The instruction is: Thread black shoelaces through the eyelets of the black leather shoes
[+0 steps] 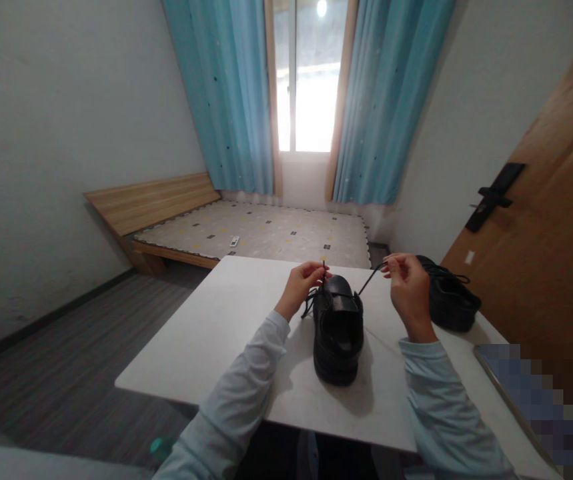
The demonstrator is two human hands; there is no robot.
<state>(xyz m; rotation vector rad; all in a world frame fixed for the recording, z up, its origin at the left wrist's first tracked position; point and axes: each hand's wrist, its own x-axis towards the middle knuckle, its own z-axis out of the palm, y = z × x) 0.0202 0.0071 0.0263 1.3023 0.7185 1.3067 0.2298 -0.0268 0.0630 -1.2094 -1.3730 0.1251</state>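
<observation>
Left fingers [311, 269] pinching a dark lace [324, 265]; right fingers [397, 264] pinching the other lace [370, 279], drawn out nearly straight. Black shoe [336, 360] sits between them, mostly wearer-side, on the desk [191, 333]. Laces likely light, limp, slightly slippery: grip near ends. Shoe probably firm, sturdy; steady at heel. Second shoe [453, 303] just right of right fingers.

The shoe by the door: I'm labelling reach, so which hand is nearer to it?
Right. The right hand is just left of that shoe, overlapping it in view; the left hand is farther left, beside the other shoe.
</observation>
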